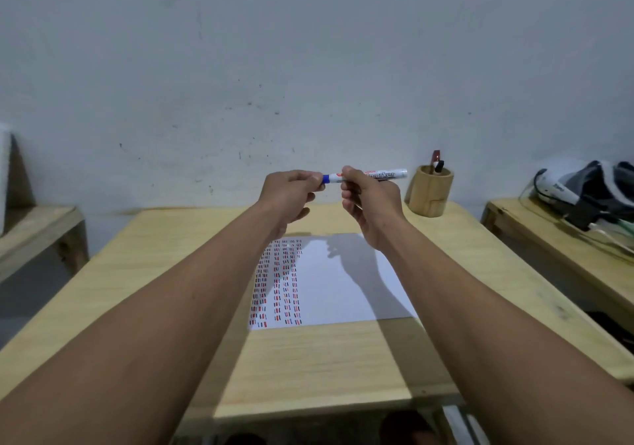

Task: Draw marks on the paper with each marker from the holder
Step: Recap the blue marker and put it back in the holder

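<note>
I hold a white marker with a blue cap [368, 175] level in the air above the table. My left hand [291, 197] pinches the blue cap end. My right hand [368, 204] grips the white barrel. Below lies a white sheet of paper [343, 286] with columns of short red, blue and black marks along its left side. A round wooden holder [430, 192] stands at the table's back right, with two other markers [436, 163] sticking out of it.
The light wooden table [308, 365] stands against a grey wall. A lower wooden bench [549, 238] on the right carries a bag and clear plastic [590, 194]. Another wooden bench [37, 231] sits at the left.
</note>
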The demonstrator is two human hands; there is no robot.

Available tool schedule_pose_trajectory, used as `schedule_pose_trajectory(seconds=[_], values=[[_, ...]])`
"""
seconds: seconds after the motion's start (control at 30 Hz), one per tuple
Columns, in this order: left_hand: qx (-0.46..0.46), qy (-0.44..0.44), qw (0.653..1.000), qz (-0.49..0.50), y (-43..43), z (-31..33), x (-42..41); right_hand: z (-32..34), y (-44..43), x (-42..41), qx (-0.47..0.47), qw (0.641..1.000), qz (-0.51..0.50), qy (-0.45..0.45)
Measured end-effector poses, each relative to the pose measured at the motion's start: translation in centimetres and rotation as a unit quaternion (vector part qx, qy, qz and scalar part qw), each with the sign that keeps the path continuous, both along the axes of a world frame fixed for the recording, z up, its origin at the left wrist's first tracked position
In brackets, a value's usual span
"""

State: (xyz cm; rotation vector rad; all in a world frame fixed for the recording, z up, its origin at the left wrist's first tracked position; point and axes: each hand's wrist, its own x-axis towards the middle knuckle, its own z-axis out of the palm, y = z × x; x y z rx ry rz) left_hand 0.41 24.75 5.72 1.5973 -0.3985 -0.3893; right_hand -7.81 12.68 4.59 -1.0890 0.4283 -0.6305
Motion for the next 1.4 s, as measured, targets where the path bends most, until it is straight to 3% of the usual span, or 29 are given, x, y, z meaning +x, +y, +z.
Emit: schedule_pose_trajectory(seconds=[0.2,0.33,0.47,0.63,0.8,0.87,1.0,1.23,1.4], values=[[-0.03,-0.035,0.999,0.0,-2.0,0.8,-1.4,0.8,-1.3,-1.5,0.046,0.999,-0.009,0.011],[-0.011,-0.115,0.993,0.039,-4.1,0.9,-2.4,1.7,-2.1,-1.3,0.108,0.992,-0.062,0.017],[-0.009,-0.167,0.984,0.053,-6.1,1.9,-3.2,2.2,-3.4,-1.5,-0.002,0.994,-0.102,0.032],[0.005,-0.213,0.976,0.049,-8.7,4.1,-3.6,3.1,-5.9,-3.4,-0.209,0.96,-0.091,0.163],[0.012,-0.238,0.971,0.033,-12.3,4.9,-3.8,2.9,-9.6,-4.1,-0.435,0.856,-0.125,0.249],[0.01,-0.229,0.973,0.041,-13.9,4.6,-4.0,3.0,-11.7,-4.2,-0.46,0.838,-0.146,0.255],[0.035,-0.19,0.98,0.04,-17.0,2.1,-3.3,4.4,-15.9,-4.5,-0.461,0.839,-0.181,0.226],[0.13,-0.193,0.972,-0.041,-22.3,-3.9,-2.3,4.9,-22.3,-3.4,-0.497,0.805,-0.23,0.229],[0.167,-0.211,0.959,-0.084,-25.2,-5.9,-1.8,3.4,-25.4,-1.8,-0.495,0.805,-0.221,0.241]])
